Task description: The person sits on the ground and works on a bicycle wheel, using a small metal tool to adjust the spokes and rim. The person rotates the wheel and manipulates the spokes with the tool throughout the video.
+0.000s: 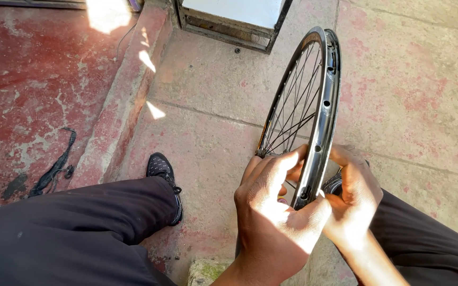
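A bare bicycle wheel rim [322, 100], black and tyreless, is held upright on edge above a stained concrete floor [414, 90], seen from above by the person at work. The rim is gripped at its near end by both hands. The left hand [271, 204] is closed around the near side of the rim, its fingers [287, 159] wrapped over the edge towards the spokes [292, 111], its thumb pressed against the inner channel. The right hand [353, 193] is clasped against the far side of the rim, its fingers curled over the edge; a small dark object is partly seen beneath that hand, touching the rim, but what it is cannot be told. The inner channel of the rim, with its row of holes, is turned towards the camera.

To the left of the rim, the person's legs in dark trousers [75, 228] are seen, with one black shoe [163, 172] planted on the floor near the rim's lower end. Further left of the rim, beyond a raised kerb [128, 100], a strip of black rubber [56, 167] lies on red-painted ground. Beyond the top of the rim, the lower edge of a metal-framed box [234, 21] stands on the floor. Strong sunlight falls across both hands.
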